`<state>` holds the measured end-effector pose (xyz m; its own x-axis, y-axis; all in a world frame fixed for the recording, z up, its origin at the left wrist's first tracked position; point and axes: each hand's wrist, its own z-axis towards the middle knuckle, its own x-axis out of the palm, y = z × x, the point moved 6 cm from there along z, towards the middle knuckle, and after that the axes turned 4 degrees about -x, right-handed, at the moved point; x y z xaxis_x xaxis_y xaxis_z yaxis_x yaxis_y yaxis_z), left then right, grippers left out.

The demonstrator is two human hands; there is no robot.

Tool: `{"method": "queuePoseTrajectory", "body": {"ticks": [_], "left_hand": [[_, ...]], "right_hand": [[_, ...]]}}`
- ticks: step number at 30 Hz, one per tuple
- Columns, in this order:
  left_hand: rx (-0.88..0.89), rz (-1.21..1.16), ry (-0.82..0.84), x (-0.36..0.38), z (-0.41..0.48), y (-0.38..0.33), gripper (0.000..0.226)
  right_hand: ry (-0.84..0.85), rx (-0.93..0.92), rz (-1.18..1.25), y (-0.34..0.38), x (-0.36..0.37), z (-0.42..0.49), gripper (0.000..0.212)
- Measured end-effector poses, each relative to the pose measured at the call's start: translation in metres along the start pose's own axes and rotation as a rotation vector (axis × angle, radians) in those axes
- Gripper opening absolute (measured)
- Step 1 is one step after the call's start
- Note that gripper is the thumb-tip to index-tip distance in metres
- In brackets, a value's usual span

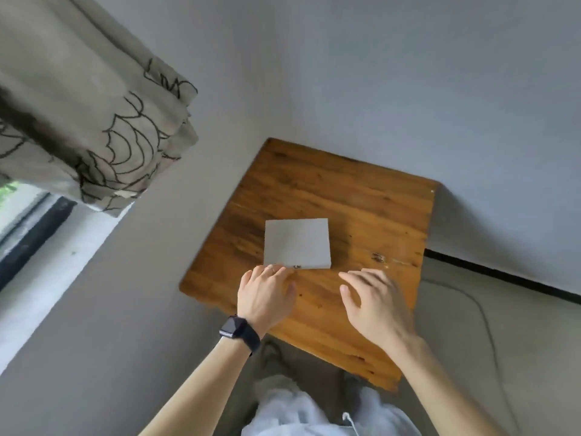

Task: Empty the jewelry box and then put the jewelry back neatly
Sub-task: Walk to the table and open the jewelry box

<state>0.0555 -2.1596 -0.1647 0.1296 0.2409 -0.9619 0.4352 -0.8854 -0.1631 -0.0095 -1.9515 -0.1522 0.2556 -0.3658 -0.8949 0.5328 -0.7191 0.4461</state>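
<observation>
While a patterned curtain (94, 121) hangs by the window (28, 221), the left hand (265, 295) touches the closed jewelry box (297, 242) at its near edge, grip loose; the box lies mid wooden desk (345, 190), right hand (377, 305) beside it, grip spread apart, grey wall (440, 89) behind.

Small wooden table (314, 190) stands by pale grey wall (408, 73). At left we see beige curtain (94, 105) with black line pattern hanging over window (28, 221), daylight on white sill (63, 262). Black baseboard (503, 278) edges grey floor (518, 357); thin cable (471, 302) trails across it.
</observation>
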Motion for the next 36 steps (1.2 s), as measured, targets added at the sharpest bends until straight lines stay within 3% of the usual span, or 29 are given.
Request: {"method": "queuePoseTrajectory", "body": {"ticks": [6, 13, 17, 25, 36], "left_hand": [[0.148, -0.025, 0.103, 0.019, 0.062, 0.038, 0.037], [0.149, -0.043, 0.144, 0.05, 0.107, 0.077, 0.036], [0.149, -0.055, 0.077, 0.072, 0.138, 0.088, 0.035], [0.328, -0.063, -0.168, 0.125, 0.192, 0.078, 0.038], [0.406, -0.307, -0.249, 0.188, 0.195, 0.084, 0.048]], "right_hand": [[-0.028, 0.212, -0.042, 0.022, 0.049, 0.016, 0.029], [-0.011, 0.289, 0.0, 0.027, 0.106, 0.047, 0.03], [-0.088, 0.27, 0.004, 0.008, 0.133, 0.083, 0.03], [-0.279, 0.205, -0.035, -0.043, 0.2, 0.134, 0.035], [-0.53, 0.086, -0.062, -0.065, 0.265, 0.126, 0.041]]}}
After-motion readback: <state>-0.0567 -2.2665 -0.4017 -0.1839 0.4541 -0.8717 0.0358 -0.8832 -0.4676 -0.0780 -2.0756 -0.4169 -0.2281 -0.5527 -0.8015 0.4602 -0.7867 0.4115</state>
